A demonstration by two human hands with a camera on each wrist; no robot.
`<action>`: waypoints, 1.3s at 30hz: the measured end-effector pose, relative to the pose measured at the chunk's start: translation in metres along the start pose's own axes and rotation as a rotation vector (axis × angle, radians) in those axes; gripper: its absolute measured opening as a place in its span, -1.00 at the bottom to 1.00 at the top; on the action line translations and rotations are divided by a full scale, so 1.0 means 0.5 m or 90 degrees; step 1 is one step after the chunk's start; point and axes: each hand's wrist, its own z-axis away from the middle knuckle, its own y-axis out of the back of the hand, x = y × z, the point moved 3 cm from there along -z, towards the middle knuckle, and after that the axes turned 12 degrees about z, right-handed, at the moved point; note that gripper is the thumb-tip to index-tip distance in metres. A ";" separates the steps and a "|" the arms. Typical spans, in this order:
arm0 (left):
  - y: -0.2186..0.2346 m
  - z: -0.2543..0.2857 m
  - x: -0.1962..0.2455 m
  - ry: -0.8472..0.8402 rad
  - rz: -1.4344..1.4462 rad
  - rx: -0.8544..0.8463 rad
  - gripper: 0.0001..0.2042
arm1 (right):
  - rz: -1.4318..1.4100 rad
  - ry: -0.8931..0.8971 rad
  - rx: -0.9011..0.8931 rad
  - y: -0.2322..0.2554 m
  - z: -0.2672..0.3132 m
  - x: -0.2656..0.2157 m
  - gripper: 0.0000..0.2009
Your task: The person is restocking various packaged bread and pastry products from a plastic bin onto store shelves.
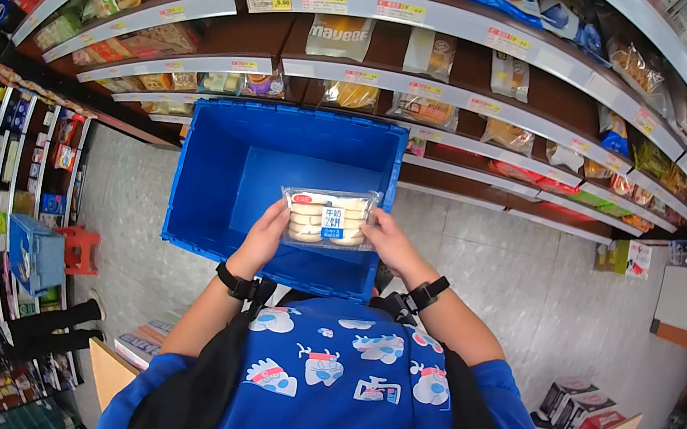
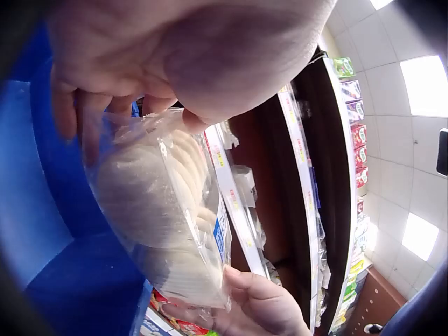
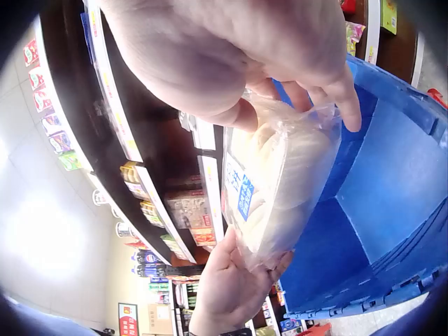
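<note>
A clear plastic pack of round pale buns with a blue-and-white label is held level over a blue crate. My left hand grips its left end, thumb on the near face and fingers behind. At the other end my right hand pinches the wrapper the same way. In the left wrist view the stacked buns show through the film, with the right hand at the far end. The right wrist view shows the label and the left hand beyond.
Shelves of packaged bread curve across the far side, with price tags along their edges. To the left stand a red stool, a smaller blue bin and another person's legs. Cartons sit at the right on the grey floor.
</note>
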 end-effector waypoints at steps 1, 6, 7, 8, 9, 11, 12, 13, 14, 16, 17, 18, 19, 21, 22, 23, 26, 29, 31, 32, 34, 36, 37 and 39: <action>0.023 -0.012 -0.001 0.011 -0.016 0.000 -0.56 | 0.006 -0.001 -0.005 -0.017 -0.015 -0.007 -0.52; 0.144 -0.107 -0.044 0.112 -0.063 -0.025 -0.57 | 0.084 -0.154 0.014 -0.086 -0.090 0.004 -0.63; 0.171 -0.130 -0.069 0.154 -0.075 -0.034 -0.58 | 0.013 -0.189 0.034 -0.102 -0.129 0.064 -0.63; 0.221 -0.163 -0.129 0.146 -0.086 -0.013 -0.60 | -0.057 -0.223 0.052 -0.117 -0.155 0.100 -0.63; 0.238 -0.179 -0.141 0.154 -0.084 -0.016 -0.60 | -0.059 -0.230 0.055 -0.126 -0.169 0.104 -0.63; 0.253 -0.210 -0.171 0.251 -0.098 -0.038 -0.50 | -0.031 -0.346 0.100 -0.144 -0.189 0.122 -0.60; 0.268 -0.228 -0.201 0.295 -0.083 -0.025 -0.50 | -0.014 -0.365 0.130 -0.151 -0.192 0.111 -0.57; 0.257 -0.233 -0.192 0.302 -0.081 -0.026 -0.50 | -0.016 -0.372 0.131 -0.157 -0.208 0.132 -0.57; 0.249 -0.231 -0.187 0.352 -0.103 -0.021 -0.49 | 0.001 -0.423 0.134 -0.161 -0.221 0.157 -0.56; 0.244 -0.238 -0.191 0.447 -0.122 -0.022 -0.47 | 0.033 -0.527 0.109 -0.154 -0.241 0.198 -0.55; 0.244 -0.249 -0.200 0.454 -0.120 -0.021 -0.47 | 0.032 -0.534 0.107 -0.156 -0.248 0.212 -0.55; 0.252 -0.260 -0.223 0.486 -0.153 -0.019 -0.47 | 0.032 -0.526 0.116 -0.160 -0.255 0.222 -0.57; 0.258 -0.269 -0.241 0.517 -0.185 -0.018 -0.46 | 0.032 -0.518 0.125 -0.164 -0.263 0.232 -0.59; 0.277 -0.296 -0.287 0.524 -0.150 -0.051 -0.43 | 0.005 -0.512 0.147 -0.167 -0.287 0.281 -0.62; 0.283 -0.301 -0.306 0.543 -0.128 -0.058 -0.40 | 0.045 -0.542 0.138 -0.164 -0.302 0.345 -0.62; 0.291 -0.307 -0.327 0.561 -0.106 -0.065 -0.38 | 0.086 -0.572 0.128 -0.162 -0.311 0.386 -0.62; 0.333 -0.331 -0.410 0.601 -0.119 -0.065 -0.35 | 0.057 -0.599 0.115 -0.167 -0.322 0.419 -0.62; 0.322 -0.326 -0.390 0.651 -0.141 -0.071 -0.25 | 0.014 -0.604 0.161 -0.173 -0.337 0.456 -0.61; 0.313 -0.327 -0.386 0.663 -0.080 -0.117 -0.19 | 0.046 -0.613 0.136 -0.171 -0.343 0.474 -0.58; 0.306 -0.327 -0.386 0.669 -0.077 -0.115 -0.19 | 0.046 -0.618 0.134 -0.171 -0.343 0.483 -0.58; 0.300 -0.329 -0.390 0.639 -0.108 -0.012 -0.35 | -0.003 -0.614 0.227 -0.166 -0.339 0.509 -0.61; 0.298 -0.334 -0.392 0.650 -0.086 -0.018 -0.35 | -0.027 -0.622 0.229 -0.163 -0.334 0.527 -0.61; 0.295 -0.336 -0.395 0.656 -0.067 -0.026 -0.35 | -0.052 -0.623 0.236 -0.161 -0.332 0.530 -0.61; 0.292 -0.330 -0.404 0.663 -0.066 -0.023 -0.35 | -0.027 -0.650 0.228 -0.156 -0.322 0.527 -0.61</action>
